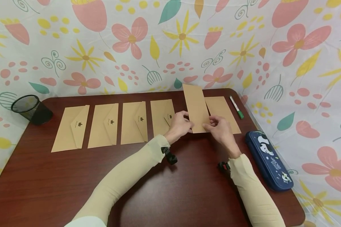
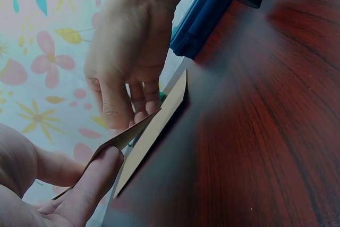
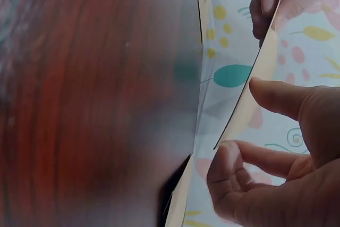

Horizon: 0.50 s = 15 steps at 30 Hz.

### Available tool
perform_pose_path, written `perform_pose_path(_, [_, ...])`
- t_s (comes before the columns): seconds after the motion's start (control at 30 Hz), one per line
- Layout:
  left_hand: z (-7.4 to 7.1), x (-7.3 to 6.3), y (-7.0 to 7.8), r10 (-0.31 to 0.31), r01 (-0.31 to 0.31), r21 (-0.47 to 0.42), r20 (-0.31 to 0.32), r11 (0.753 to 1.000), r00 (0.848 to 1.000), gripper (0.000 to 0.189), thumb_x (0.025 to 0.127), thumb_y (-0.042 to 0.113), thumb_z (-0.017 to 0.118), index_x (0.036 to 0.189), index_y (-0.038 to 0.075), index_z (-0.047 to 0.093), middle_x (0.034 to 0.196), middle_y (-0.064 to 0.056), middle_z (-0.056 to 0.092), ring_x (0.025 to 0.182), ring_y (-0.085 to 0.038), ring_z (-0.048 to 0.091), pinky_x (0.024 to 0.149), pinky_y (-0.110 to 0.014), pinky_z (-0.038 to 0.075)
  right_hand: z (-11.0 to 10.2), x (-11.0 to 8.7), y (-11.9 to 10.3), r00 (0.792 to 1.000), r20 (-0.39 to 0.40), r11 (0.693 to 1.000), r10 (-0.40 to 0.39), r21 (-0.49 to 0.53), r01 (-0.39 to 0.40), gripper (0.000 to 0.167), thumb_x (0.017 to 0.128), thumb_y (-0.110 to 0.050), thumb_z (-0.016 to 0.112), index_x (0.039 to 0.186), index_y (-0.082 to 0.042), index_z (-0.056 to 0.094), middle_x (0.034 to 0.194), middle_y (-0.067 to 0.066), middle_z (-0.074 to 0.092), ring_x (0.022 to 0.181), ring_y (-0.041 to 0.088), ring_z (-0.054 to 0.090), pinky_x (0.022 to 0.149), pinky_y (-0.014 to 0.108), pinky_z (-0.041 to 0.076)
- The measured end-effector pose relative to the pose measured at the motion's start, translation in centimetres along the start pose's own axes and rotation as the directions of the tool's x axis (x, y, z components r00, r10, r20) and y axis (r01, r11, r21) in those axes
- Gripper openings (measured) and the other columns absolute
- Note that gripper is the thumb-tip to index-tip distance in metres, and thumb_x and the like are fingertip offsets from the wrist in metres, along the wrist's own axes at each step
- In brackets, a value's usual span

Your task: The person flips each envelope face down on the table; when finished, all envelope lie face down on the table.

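Observation:
A plain tan paper envelope (image 1: 195,107) is held up off the table, tilted, toward the back right. My left hand (image 1: 180,124) pinches its left side near the lower corner, thumb and fingers on opposite faces in the left wrist view. At the other lower corner my right hand (image 1: 221,130) grips the edge; its thumb lies against the paper in the right wrist view. Behind the right hand, another tan envelope (image 1: 223,112) lies flat, partly covered by the raised one. An envelope with a crown print (image 1: 161,113) lies just left of my left hand, which overlaps it.
More crown-printed envelopes (image 1: 133,126) lie in a row along the left on the brown table (image 1: 159,189). A black mesh pen holder (image 1: 34,110) stands at the far left. A green-capped marker (image 1: 236,107) and a blue panda pencil case (image 1: 268,160) lie along the right edge.

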State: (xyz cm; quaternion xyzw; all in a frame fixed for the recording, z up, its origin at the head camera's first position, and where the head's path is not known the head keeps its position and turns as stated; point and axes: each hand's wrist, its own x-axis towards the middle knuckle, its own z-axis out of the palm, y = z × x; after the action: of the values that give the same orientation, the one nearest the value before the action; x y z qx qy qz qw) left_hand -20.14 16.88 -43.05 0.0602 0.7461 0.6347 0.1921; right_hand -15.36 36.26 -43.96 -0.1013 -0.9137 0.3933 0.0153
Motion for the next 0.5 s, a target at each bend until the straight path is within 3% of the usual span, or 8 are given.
perform_pose_path(0.1, [0.03,0.18,-0.22,-0.004,0.004,-0.004,-0.002,1.0,1.0,0.046,0.095,-0.01,0.068,0.14,-0.004,0.061,0.105,-0.024,0.08,0.072,-0.03,0.081,0.078,-0.042,0.069,-0.1,0.12,0.16,1.0,0.004,0.999,0.02,-0.034,-0.02,0.058,0.103,-0.029,0.075,0.147,0.006,0.062,0.129,0.025,0.07,0.118,0.037,0.067,0.095,0.035,0.05])
perform_pose_path(0.23, [0.1,0.38,-0.55,-0.01,0.01,-0.027,0.0,1.0,1.0,0.043,0.095,-0.011,0.067,0.137,-0.005,0.062,0.106,-0.026,0.08,0.08,-0.035,0.083,0.073,-0.038,0.069,-0.16,0.22,0.29,0.999,0.016,0.998,0.042,-0.045,-0.042,0.061,0.103,-0.034,0.075,0.148,0.005,0.061,0.127,0.023,0.071,0.116,0.035,0.067,0.089,0.03,0.049])
perform_pose_path(0.33, [0.02,0.4,-0.73,-0.032,0.032,-0.031,0.002,0.999,0.999,0.045,0.096,-0.009,0.068,0.14,-0.005,0.061,0.109,-0.026,0.08,0.084,-0.037,0.083,0.076,-0.041,0.069,-0.23,0.3,0.37,0.998,0.03,0.998,0.059,-0.038,-0.058,0.063,0.103,-0.037,0.074,0.149,0.004,0.06,0.127,0.021,0.07,0.113,0.033,0.066,0.086,0.028,0.048])
perform_pose_path(0.5, [-0.32,0.83,-0.98,-0.073,0.073,0.066,-0.004,0.995,0.997,0.057,0.096,-0.001,0.07,0.151,-0.005,0.056,0.12,-0.026,0.079,0.078,-0.034,0.084,0.074,-0.04,0.068,-0.2,0.7,0.43,0.997,0.04,0.997,0.06,-0.051,-0.058,0.064,0.101,-0.035,0.076,0.149,0.004,0.06,0.123,0.018,0.066,0.106,0.031,0.062,0.087,0.034,0.049])
